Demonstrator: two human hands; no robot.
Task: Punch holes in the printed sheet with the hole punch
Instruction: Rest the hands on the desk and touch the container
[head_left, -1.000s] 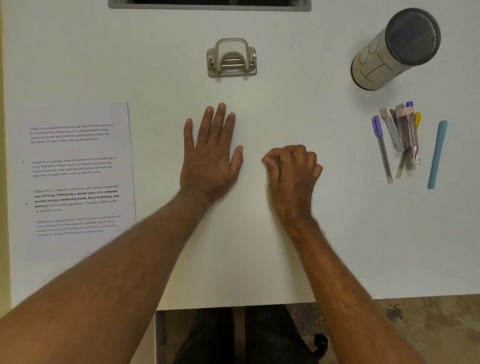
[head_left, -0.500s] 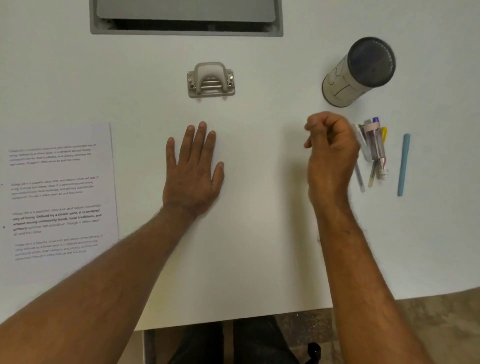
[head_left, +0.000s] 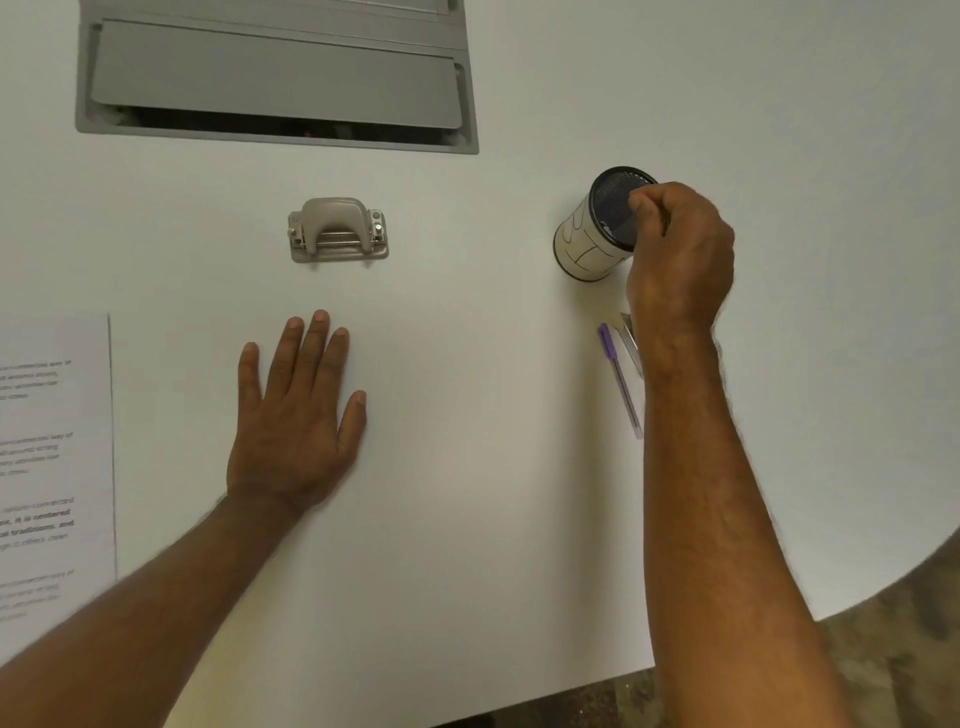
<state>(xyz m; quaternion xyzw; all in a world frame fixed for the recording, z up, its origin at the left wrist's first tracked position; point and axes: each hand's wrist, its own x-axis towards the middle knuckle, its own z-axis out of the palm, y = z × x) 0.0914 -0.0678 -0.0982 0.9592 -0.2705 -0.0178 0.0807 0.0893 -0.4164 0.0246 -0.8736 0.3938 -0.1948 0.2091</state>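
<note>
The printed sheet (head_left: 54, 457) lies at the table's (head_left: 467, 467) left edge, partly out of view and untouched. The left hand (head_left: 296, 421) rests flat beside it, fingers straight and close together. The hole punch (head_left: 337, 229) sits beyond that hand, well apart from the paper. At right, the right hand (head_left: 678, 254) curls at the rim of the pen cup (head_left: 592, 244); whether it grips is unclear. A careless pull could tip the cup toward the purple pen (head_left: 618, 379).
</note>
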